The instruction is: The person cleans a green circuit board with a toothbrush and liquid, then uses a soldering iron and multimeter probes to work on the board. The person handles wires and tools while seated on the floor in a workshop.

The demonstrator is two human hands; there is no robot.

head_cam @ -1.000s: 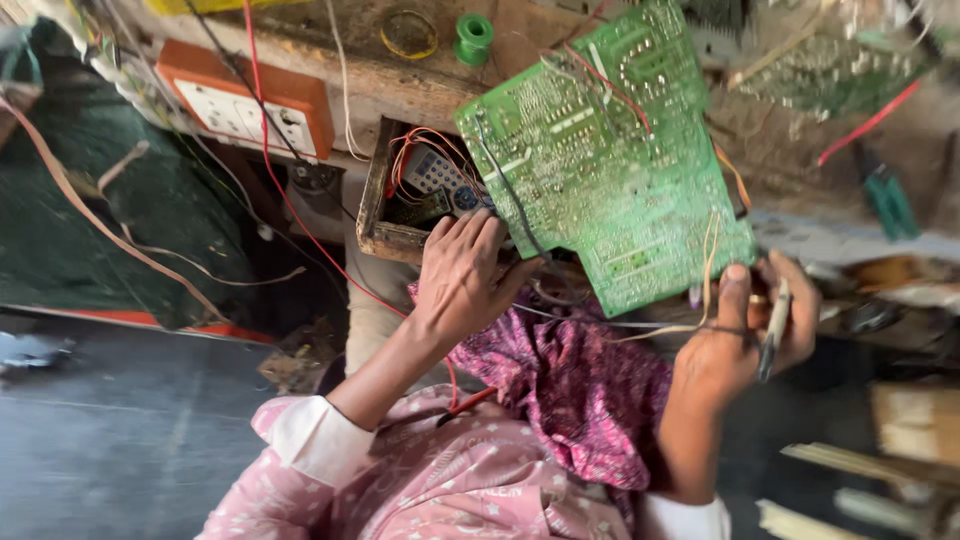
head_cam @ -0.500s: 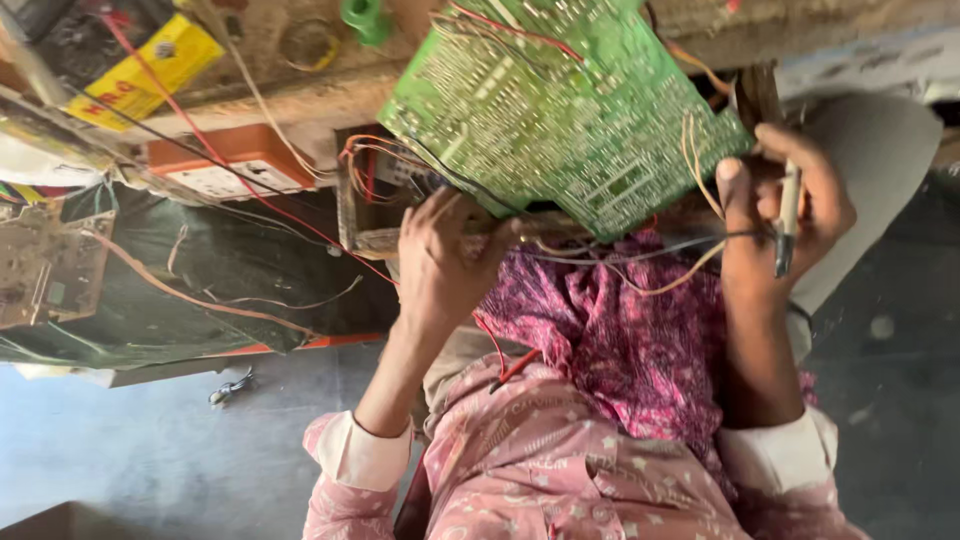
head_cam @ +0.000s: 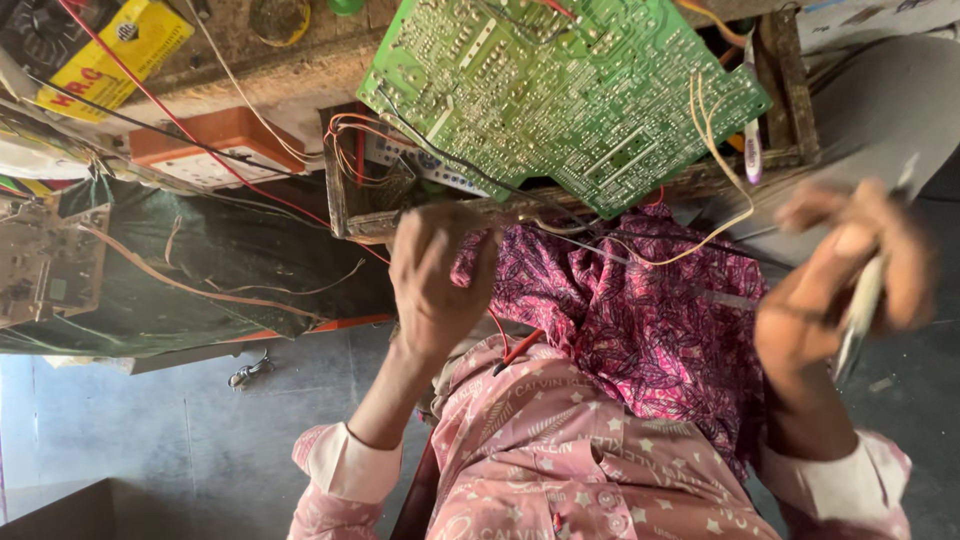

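**Board lets go of the left hand, tool swings clear on the right**

Head view: a second ago the left hand [head_cam: 432, 280] was curled up against the near edge of the green circuit board [head_cam: 565, 95]; now it sits just below that edge, at about 7 o'clock from the board's middle, fingers loosely bent and gripping nothing I can make out, though thin wires pass right by the fingertips. The right hand [head_cam: 845, 275] has drifted out toward 4 o'clock of the board and is blurred with motion; it is closed around a slim pale tool [head_cam: 862, 305], likely a soldering iron or screwdriver, too smeared to tell which. The board itself rests solder side up across an open wooden tray [head_cam: 345, 200], propped rather than held, so my guess is the work on it has paused for a moment.

Around it: yellow and red leads trail off the board's right edge across a purple patterned cloth [head_cam: 640, 310] on the lap. A red wire [head_cam: 160, 100] runs at 10 o'clock past an orange-topped box [head_cam: 215, 145]; a yellow package [head_cam: 105, 50] lies at the top left corner. Those loose leads hang straight across the path back to the board
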